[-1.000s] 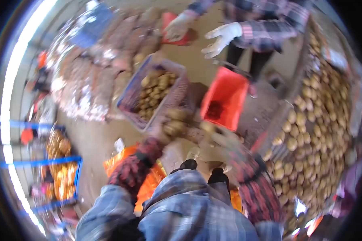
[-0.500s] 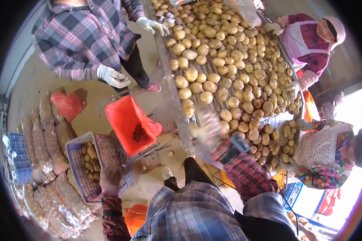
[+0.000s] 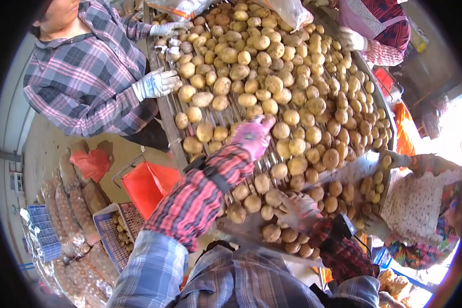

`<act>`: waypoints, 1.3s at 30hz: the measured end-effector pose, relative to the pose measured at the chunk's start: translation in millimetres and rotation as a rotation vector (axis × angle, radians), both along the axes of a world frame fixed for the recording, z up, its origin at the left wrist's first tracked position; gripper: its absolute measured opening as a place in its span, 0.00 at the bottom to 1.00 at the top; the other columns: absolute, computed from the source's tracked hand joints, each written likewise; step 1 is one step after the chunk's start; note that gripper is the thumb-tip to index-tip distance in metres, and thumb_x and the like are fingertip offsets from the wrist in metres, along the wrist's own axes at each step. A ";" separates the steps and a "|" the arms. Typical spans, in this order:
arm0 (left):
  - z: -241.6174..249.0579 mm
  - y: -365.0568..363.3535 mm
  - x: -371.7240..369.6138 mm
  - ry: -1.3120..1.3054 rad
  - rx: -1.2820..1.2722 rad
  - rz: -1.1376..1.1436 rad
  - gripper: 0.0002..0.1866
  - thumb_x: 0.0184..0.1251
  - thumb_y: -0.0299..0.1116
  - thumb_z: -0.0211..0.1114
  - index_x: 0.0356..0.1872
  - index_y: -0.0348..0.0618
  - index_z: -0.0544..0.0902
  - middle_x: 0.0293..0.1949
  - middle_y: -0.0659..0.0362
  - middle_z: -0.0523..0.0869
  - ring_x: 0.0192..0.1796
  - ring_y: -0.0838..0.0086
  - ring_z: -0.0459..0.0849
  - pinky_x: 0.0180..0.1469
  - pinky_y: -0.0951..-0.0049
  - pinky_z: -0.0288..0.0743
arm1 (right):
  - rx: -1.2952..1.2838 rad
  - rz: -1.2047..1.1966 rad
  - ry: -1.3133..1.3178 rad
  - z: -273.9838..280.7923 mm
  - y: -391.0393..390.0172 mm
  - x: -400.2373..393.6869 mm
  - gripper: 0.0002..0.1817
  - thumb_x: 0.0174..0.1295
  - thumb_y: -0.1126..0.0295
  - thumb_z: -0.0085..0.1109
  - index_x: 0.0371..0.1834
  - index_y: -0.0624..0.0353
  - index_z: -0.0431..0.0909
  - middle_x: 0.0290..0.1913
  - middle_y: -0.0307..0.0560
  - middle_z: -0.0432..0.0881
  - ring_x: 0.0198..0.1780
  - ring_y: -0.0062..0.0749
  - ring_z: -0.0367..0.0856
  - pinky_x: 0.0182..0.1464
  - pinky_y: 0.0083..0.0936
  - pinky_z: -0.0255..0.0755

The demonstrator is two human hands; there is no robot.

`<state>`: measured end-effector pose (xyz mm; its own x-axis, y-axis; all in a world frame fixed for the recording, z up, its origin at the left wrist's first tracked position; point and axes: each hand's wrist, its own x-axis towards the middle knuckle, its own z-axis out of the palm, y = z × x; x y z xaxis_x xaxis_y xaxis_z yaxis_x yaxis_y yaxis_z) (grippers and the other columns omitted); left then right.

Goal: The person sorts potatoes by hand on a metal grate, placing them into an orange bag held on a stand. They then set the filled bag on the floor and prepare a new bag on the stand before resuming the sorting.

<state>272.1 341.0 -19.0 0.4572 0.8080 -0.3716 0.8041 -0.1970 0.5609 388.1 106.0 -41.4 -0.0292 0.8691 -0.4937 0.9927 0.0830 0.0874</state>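
Note:
My left hand (image 3: 251,137), in a pink glove, reaches over the middle of a slatted sorting table (image 3: 170,120) covered with potatoes (image 3: 316,106). Its fingers are a little apart beside a few potatoes, and nothing shows in its grasp. Nearer to me, my right hand (image 3: 299,209) wears a dirty pale glove. Its fingers are spread low among potatoes near the table's front edge, touching or just beside them.
A co-worker in a plaid shirt (image 3: 87,77) stands at the left with gloved hands at the table. Two more co-workers are at the right side. Lower left are a red bag-lined basket (image 3: 149,186), a crate (image 3: 110,233) of potatoes and stacked sacks (image 3: 69,205).
My left hand has moved from the crate up onto the table. My right hand has come back toward the near edge. The view has shifted, and the plaid-shirted co-worker's hands now rest at the table.

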 end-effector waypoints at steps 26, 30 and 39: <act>-16.6 -4.4 -48.0 -1.292 -0.757 0.490 0.25 0.73 0.40 0.58 0.66 0.37 0.74 0.55 0.54 0.83 0.53 0.69 0.83 0.54 0.70 0.81 | 0.204 0.045 0.220 35.0 326.7 74.6 0.51 0.67 0.35 0.44 0.83 0.55 0.38 0.57 0.64 0.80 0.57 0.56 0.83 0.83 0.47 0.44; -7.7 -20.4 -62.7 -1.457 -0.911 0.589 0.25 0.75 0.40 0.57 0.68 0.42 0.70 0.54 0.53 0.83 0.53 0.61 0.85 0.48 0.59 0.85 | 0.192 0.048 0.179 48.0 242.6 64.8 0.53 0.66 0.33 0.46 0.84 0.52 0.35 0.57 0.59 0.81 0.56 0.50 0.84 0.67 0.47 0.68; -12.6 -31.6 -59.9 -1.296 -0.899 0.756 0.22 0.79 0.43 0.58 0.67 0.46 0.73 0.57 0.57 0.84 0.56 0.63 0.85 0.49 0.59 0.86 | 0.502 -0.136 0.516 49.8 324.5 148.5 0.28 0.65 0.42 0.59 0.59 0.49 0.78 0.47 0.46 0.85 0.55 0.43 0.83 0.64 0.46 0.71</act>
<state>212.2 309.4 -31.6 0.4477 0.7308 -0.5154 -0.4529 0.6822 0.5740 536.6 430.5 8.4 -0.0264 0.9996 0.0123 0.9163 0.0291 -0.3994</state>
